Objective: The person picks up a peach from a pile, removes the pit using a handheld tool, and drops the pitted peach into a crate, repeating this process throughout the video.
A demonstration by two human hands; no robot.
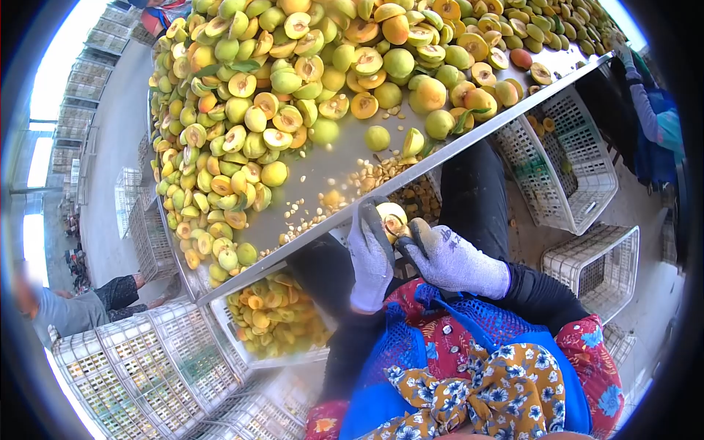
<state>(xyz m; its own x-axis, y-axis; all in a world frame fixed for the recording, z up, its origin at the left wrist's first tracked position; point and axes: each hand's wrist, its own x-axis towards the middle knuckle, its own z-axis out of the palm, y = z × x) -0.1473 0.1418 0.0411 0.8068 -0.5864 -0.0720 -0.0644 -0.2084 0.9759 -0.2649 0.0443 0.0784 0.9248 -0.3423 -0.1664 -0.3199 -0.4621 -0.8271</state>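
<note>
Being held between left hand [370,249] and right hand [453,257], at their twelve o'clock, the fruit [393,214] might be dropped if squeezed too hard.

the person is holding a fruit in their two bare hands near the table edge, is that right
Not quite: the hands aren't bare. The head view shows gloves on both the left hand and the right hand. They do hold a fruit near the table edge.
</note>
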